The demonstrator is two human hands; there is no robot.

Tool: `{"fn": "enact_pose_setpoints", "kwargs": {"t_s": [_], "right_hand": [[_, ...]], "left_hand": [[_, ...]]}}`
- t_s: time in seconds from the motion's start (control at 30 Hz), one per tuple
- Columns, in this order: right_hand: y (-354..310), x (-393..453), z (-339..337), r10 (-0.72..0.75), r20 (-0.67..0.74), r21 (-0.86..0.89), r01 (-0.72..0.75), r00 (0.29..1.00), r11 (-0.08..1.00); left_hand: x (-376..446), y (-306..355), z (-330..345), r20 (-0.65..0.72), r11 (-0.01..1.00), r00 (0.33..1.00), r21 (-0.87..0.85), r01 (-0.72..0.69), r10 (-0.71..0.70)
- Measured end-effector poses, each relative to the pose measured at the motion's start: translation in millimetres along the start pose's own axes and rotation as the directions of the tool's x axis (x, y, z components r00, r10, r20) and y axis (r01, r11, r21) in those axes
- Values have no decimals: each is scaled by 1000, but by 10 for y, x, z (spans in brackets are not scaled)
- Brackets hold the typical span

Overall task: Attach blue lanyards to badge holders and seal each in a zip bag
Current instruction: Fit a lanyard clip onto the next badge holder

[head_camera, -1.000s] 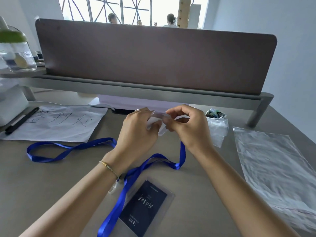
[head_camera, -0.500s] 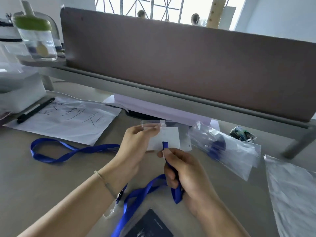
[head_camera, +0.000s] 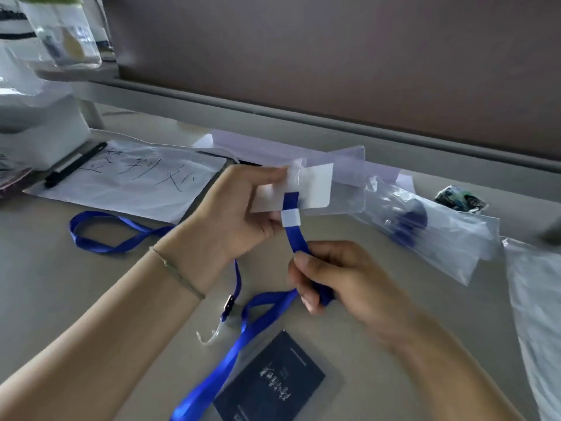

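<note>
My left hand (head_camera: 239, 211) holds a clear badge holder (head_camera: 318, 186) with a white card inside, raised above the desk. A blue lanyard (head_camera: 293, 235) runs from the holder's slot down into my right hand (head_camera: 337, 275), which pinches the strap just below a clear tab. The strap's loose part (head_camera: 236, 354) trails over the desk toward me. A second badge holder with a dark blue card (head_camera: 273, 381) lies near the front edge. Another blue lanyard (head_camera: 100, 232) lies at the left. A sealed zip bag (head_camera: 425, 229) with a blue lanyard inside lies at the right.
A white sheet with handwriting (head_camera: 133, 177) and a black pen (head_camera: 76, 164) lie at the left. Empty clear bags (head_camera: 537, 314) lie at the right edge. A brown partition (head_camera: 334, 56) on a grey rail closes the back. A glass jar (head_camera: 66, 34) stands on a shelf at the upper left.
My hands came apart from the pinched holder. The right hand dropped lower along the blue strap while the left hand kept the holder up. The view swung left and down.
</note>
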State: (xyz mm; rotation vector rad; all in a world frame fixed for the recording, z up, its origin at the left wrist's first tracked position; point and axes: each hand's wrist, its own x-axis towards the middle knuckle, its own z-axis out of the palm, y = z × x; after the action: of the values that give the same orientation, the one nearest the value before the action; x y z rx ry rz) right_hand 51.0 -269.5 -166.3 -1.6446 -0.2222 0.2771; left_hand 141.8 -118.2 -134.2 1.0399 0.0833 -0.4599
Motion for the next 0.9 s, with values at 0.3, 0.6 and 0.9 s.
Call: {"fn": "enact_pose_setpoints", "kwargs": {"t_s": [0.3,0.6,0.9], "right_hand": [[-395,-269,-154,36,176,-179,-4,984,984],[-182,-213,-448,257,-96,-189,-271,962,944],[-472,-306,-381,109,-327,-123,-156,939,980]], "left_hand": [[-334,253,-76,363,889,910,458,11,-198],[-368,29,30,237,424,917,902,-84,-322],[-431,-33,217,265,181,960,943,-278,93]]}}
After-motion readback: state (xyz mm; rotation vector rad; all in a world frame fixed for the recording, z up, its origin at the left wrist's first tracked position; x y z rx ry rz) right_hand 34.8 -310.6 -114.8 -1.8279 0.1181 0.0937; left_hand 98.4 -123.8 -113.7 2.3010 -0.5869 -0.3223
